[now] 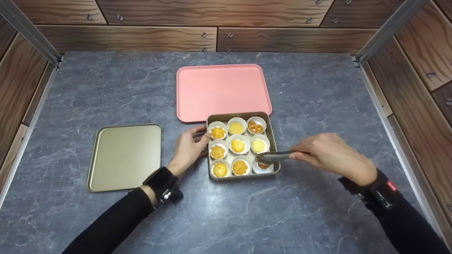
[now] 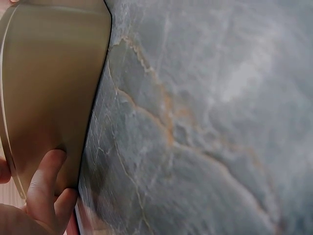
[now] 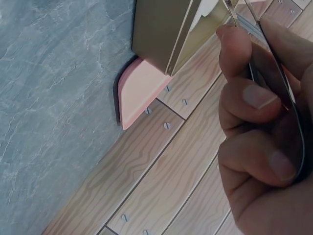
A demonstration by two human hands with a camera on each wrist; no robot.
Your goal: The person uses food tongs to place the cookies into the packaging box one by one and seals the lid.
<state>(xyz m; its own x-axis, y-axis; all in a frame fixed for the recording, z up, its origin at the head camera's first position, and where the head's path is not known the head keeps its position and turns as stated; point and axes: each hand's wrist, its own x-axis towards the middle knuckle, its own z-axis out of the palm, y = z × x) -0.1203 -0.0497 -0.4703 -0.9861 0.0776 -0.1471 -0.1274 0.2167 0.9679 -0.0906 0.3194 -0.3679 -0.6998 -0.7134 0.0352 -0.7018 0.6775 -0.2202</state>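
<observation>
A gold tin box [image 1: 245, 177] holds several cookies in white paper cups, among them a pretzel-shaped one [image 1: 255, 127] and a swirled one [image 1: 240, 167]. My left hand [image 1: 189, 148] grips the tin's left side, thumb at the rim; in the left wrist view, fingers [image 2: 46, 176] press its outer wall. In my right hand [image 1: 323, 153] is a pair of metal tongs [image 1: 275, 156], held between thumb and fingers. The tongs' tips reach over the tin's front right corner, at a brown cookie [image 1: 263, 165] they partly cover. In the right wrist view, the tongs' tips run out of frame.
Behind the tin lies a pink tray [image 1: 222, 90], its front edge close to the tin's back. A flat gold lid [image 1: 125, 157] rests on the grey marbled table [image 1: 310, 95] to the left. Wood-patterned panels [image 1: 159, 37] border the table.
</observation>
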